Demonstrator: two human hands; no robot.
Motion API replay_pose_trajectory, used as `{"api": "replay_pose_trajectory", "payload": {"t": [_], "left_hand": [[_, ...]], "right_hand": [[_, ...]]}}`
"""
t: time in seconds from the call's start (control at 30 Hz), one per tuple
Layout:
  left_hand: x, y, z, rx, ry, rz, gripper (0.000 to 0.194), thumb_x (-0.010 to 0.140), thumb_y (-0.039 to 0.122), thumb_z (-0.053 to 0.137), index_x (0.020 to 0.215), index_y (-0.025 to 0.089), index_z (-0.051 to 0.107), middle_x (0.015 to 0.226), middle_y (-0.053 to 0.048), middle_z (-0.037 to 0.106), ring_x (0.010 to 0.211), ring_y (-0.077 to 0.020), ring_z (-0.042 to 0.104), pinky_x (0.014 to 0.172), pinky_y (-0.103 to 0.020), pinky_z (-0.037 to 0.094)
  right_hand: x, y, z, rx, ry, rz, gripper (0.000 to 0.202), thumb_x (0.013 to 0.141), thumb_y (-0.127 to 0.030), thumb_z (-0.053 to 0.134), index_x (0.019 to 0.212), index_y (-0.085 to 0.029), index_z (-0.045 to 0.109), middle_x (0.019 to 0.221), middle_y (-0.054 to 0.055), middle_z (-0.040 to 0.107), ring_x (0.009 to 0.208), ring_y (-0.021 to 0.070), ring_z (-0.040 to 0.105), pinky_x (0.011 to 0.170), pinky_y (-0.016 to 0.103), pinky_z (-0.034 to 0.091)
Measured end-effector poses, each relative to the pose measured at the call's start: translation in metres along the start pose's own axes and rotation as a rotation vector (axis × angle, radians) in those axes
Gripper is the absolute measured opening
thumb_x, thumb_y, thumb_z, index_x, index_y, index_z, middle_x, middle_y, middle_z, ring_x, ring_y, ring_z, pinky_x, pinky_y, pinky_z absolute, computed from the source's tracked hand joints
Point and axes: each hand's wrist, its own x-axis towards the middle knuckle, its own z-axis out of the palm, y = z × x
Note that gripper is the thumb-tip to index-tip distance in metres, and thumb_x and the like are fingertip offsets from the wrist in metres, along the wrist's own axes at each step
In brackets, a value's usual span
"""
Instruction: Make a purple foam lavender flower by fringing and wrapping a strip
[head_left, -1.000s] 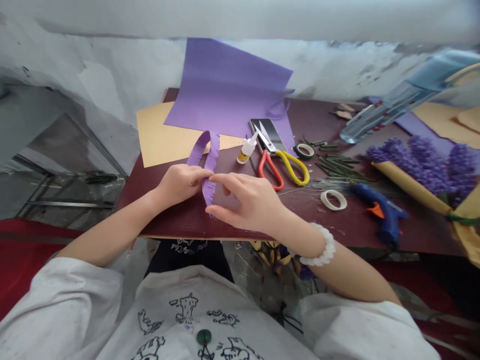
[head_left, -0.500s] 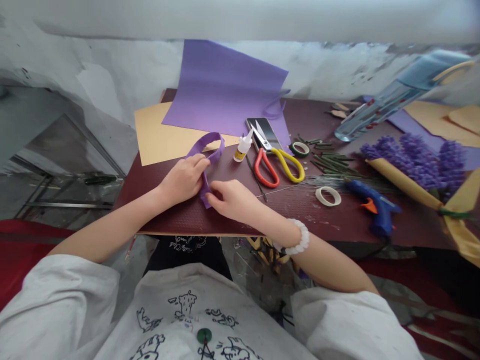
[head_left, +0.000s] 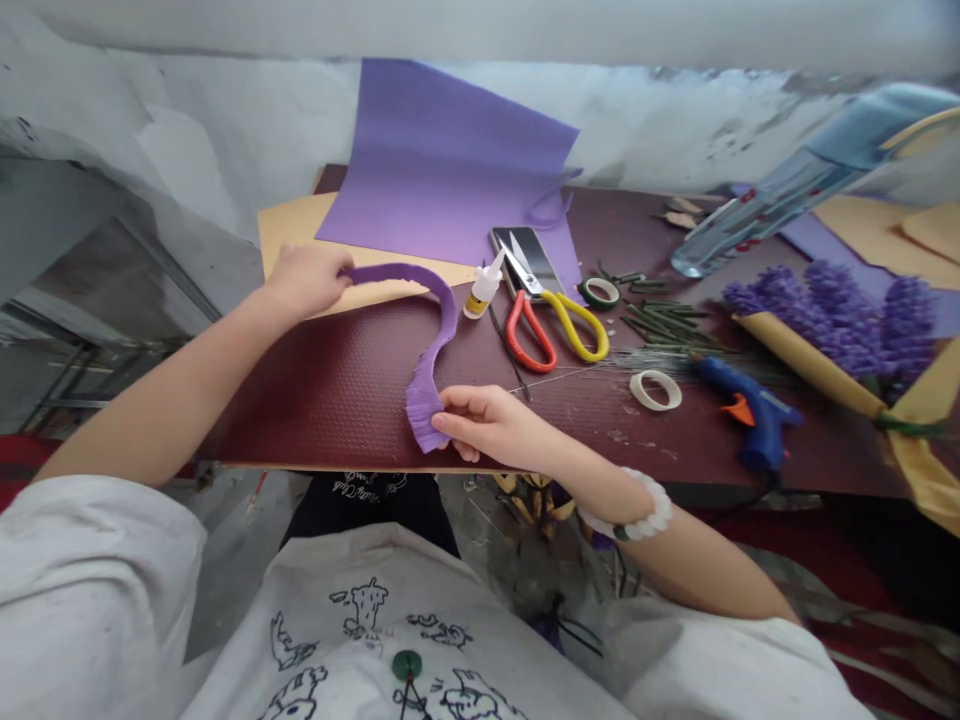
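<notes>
A long purple paper strip (head_left: 444, 335) with a finely fringed edge curves between my two hands. My left hand (head_left: 311, 278) is closed on its far end, above the yellow paper sheet (head_left: 294, 225). Near the table's front edge, my right hand (head_left: 484, 425) pinches the strip's wider, fringed end between thumb and fingers. Just beyond the strip's bend stands a small white glue bottle (head_left: 482, 290). Scissors (head_left: 556, 318) with one red and one yellow handle lie to its right, their blades resting on a dark phone (head_left: 536, 258).
Behind lies a large purple sheet (head_left: 442, 150), leaning against the wall. To the right are a tape roll (head_left: 655, 390), green stems (head_left: 664, 325), a blue glue gun (head_left: 757, 410), a purple flower bouquet (head_left: 840, 315) and a clear blue-topped bottle (head_left: 787, 190). The dark red table (head_left: 330, 390) ends near my lap.
My left hand has moved left and away from me, drawing the looped strip out into a long curve. My right hand has shifted slightly right and nearer, holding the fringed end.
</notes>
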Motion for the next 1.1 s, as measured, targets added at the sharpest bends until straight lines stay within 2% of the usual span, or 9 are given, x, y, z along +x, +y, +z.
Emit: {"api": "replay_pose_trajectory", "payload": {"t": [0.1, 0.2, 0.3, 0.37, 0.5, 0.63, 0.8, 0.9, 1.1], "left_hand": [[0.026, 0.003, -0.025, 0.27, -0.003, 0.007, 0.019, 0.076, 0.01, 0.06, 0.06, 0.019, 0.057, 0.07, -0.003, 0.06, 0.098, -0.0242, 0.053, 0.105, -0.064, 0.025], [0.058, 0.016, -0.042, 0.353, 0.05, 0.012, 0.016, 0.079, 0.011, 0.063, 0.071, 0.024, 0.058, 0.107, 0.003, 0.059, 0.127, -0.0211, 0.03, 0.117, -0.064, -0.001], [0.084, 0.033, -0.03, 0.344, 0.052, 0.043, 0.032, 0.096, 0.014, 0.045, 0.124, 0.028, 0.047, 0.153, 0.014, 0.019, 0.143, -0.017, -0.003, 0.115, -0.07, -0.014], [0.087, 0.044, -0.009, 0.268, 0.066, 0.05, 0.074, 0.084, 0.009, 0.062, 0.144, 0.028, 0.024, 0.159, 0.009, 0.001, 0.146, -0.0206, -0.012, 0.116, -0.066, -0.017], [0.056, 0.052, 0.028, 0.066, -0.156, -0.031, 0.069, 0.083, 0.018, 0.062, 0.145, 0.017, 0.032, 0.159, -0.008, 0.02, 0.148, -0.0314, 0.008, 0.12, -0.06, -0.003], [-0.005, 0.047, 0.022, 0.001, -0.308, 0.138, 0.043, 0.088, 0.024, 0.049, 0.127, 0.006, 0.054, 0.136, -0.019, 0.054, 0.129, -0.0313, 0.049, 0.11, -0.048, 0.036], [-0.069, 0.059, -0.011, -0.047, -0.496, 0.442, 0.047, 0.096, 0.03, 0.035, 0.136, 0.009, 0.049, 0.147, -0.014, 0.044, 0.139, -0.0225, 0.037, 0.118, -0.04, 0.024], [-0.088, 0.068, -0.016, -0.048, -0.644, 0.495, 0.05, 0.099, 0.036, 0.03, 0.143, 0.014, 0.039, 0.153, -0.009, 0.034, 0.146, -0.019, 0.024, 0.122, -0.041, 0.011], [-0.096, 0.069, -0.009, -0.008, -0.722, 0.454, 0.063, 0.097, 0.049, 0.033, 0.149, 0.014, 0.027, 0.158, -0.008, 0.018, 0.148, -0.0219, 0.014, 0.121, -0.044, 0.009]], "right_hand": [[-0.001, 0.0, 0.001, 0.005, -0.036, 0.058, 0.018, 0.084, -0.032, 0.053, 0.073, -0.019, 0.048, 0.049, -0.009, 0.046, 0.042, 0.0037, 0.045, 0.042, 0.017, 0.036], [0.002, 0.0, 0.006, 0.031, -0.109, 0.133, 0.013, 0.085, -0.029, 0.05, 0.077, -0.019, 0.047, 0.048, -0.01, 0.049, 0.039, 0.0042, 0.046, 0.038, 0.016, 0.038], [0.007, 0.002, 0.013, 0.09, -0.129, 0.183, 0.007, 0.085, -0.025, 0.049, 0.082, -0.02, 0.046, 0.053, -0.01, 0.05, 0.039, 0.005, 0.05, 0.034, 0.015, 0.04], [0.01, 0.003, 0.018, 0.126, -0.076, 0.21, 0.008, 0.084, -0.024, 0.049, 0.089, -0.02, 0.046, 0.062, -0.009, 0.054, 0.039, 0.0057, 0.053, 0.032, 0.017, 0.041], [0.003, 0.001, 0.021, 0.01, 0.023, 0.174, 0.057, 0.086, -0.029, 0.048, 0.139, -0.018, 0.028, 0.071, -0.006, 0.059, 0.04, 0.0077, 0.053, 0.037, 0.022, 0.044], [-0.01, -0.005, 0.018, -0.476, 0.1, 0.068, 0.079, 0.088, -0.031, 0.045, 0.15, -0.004, 0.002, 0.06, -0.004, 0.058, 0.051, 0.0127, 0.052, 0.051, 0.026, 0.039], [-0.017, -0.007, 0.015, -0.754, 0.124, -0.002, 0.068, 0.09, -0.028, 0.039, 0.149, -0.007, 0.012, 0.066, 0.0, 0.062, 0.054, 0.0157, 0.054, 0.053, 0.027, 0.034], [-0.025, -0.005, 0.007, -0.827, 0.199, -0.092, 0.06, 0.091, -0.029, 0.039, 0.146, -0.012, 0.023, 0.07, 0.001, 0.064, 0.057, 0.0162, 0.057, 0.056, 0.027, 0.037], [-0.062, 0.007, -0.034, -0.771, 0.672, -0.053, 0.045, 0.088, -0.039, 0.048, 0.129, -0.019, 0.05, 0.071, 0.002, 0.064, 0.055, 0.0155, 0.055, 0.059, 0.029, 0.044]]}}
